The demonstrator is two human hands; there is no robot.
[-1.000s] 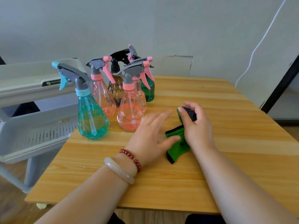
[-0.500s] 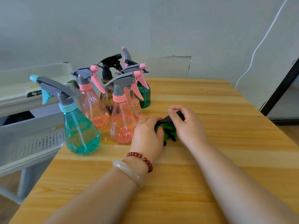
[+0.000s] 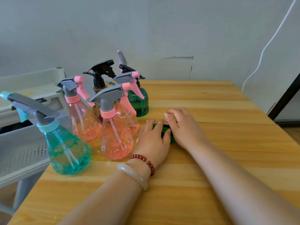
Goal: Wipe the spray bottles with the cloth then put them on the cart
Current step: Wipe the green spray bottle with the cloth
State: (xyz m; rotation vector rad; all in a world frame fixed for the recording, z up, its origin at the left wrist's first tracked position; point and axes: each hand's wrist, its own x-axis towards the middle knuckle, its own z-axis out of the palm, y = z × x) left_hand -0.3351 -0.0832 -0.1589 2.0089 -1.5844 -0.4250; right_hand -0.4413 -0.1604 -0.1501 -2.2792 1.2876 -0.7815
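Two hands are holding the green cloth (image 3: 164,129), which is lying bunched on the wooden table (image 3: 219,168) just right of the spray bottles (image 3: 115,138). The left hand (image 3: 152,142) is curling its fingers over the cloth's near side, thumb pressing into it, while the right hand (image 3: 185,127) is cupping it from the right with bent fingers. The bottles are standing upright in a tight cluster, the teal bottle (image 3: 68,153) sitting nearest the grey cart (image 3: 19,153) beside the table's left edge.
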